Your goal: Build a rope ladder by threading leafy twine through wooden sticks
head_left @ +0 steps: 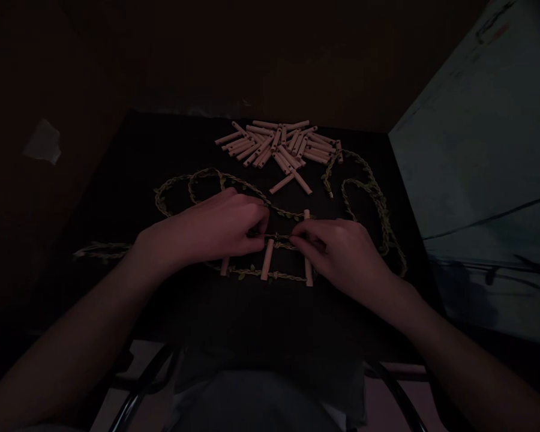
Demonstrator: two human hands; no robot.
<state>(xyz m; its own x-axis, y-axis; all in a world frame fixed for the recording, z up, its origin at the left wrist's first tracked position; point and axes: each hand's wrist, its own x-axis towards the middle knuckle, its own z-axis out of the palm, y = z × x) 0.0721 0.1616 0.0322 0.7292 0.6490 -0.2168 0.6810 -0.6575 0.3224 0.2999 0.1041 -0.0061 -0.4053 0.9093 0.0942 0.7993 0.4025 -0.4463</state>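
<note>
Both hands pinch a leafy twine cord [276, 236] stretched between them above the dark table. My left hand [225, 225] closes thumb and fingers on its left part; my right hand [333, 240] grips it from the right with thumb and index finger. Just under the cord lies a small wooden rung [267, 260] with cord through its ends. Another rung [309, 271] runs beneath my right fingertips, and a third rung [225, 266] is partly hidden by my left hand. A lower leafy cord [252, 273] joins the rungs, with knots beside them.
A pile of drilled wooden sticks [274, 144] lies at the back of the black table [130, 156]. Loose leafy cord [378, 204] curls at the right, more loops [175, 180] at the left. A pale painted wall [486, 180] borders the right side.
</note>
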